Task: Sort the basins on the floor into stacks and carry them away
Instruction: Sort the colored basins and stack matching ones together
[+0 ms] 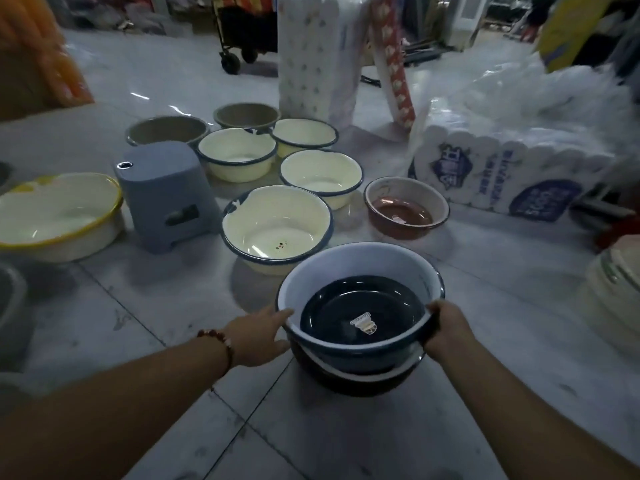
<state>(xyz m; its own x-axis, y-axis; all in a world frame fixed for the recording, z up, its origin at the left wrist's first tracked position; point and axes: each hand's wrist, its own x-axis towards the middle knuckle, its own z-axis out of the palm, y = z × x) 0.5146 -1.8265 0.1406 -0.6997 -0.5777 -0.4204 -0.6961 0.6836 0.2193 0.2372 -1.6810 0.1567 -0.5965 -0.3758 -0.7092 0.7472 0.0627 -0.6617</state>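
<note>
Both hands grip a small stack of basins low in the view, at about 6 o'clock: the left hand [258, 336] wraps the near-left rim and the right hand [448, 329] clamps the right rim, thumb hooked over the edge. The top basin [349, 268] is white inside with a dark blue bottom bearing a small sticker, and it sits nested in a darker basin [367, 382] beneath. On the tiled floor [156, 306] just beyond, at 12 o'clock, a cream basin with a blue rim [277, 221] stands alone, with more cream basins [322, 174] behind it. A reddish-brown basin [405, 207] lies at 1 o'clock. A grey-blue stool [166, 192] stands at 10 o'clock, beside a wide yellow-rimmed basin [59, 213] at 9 o'clock.
</note>
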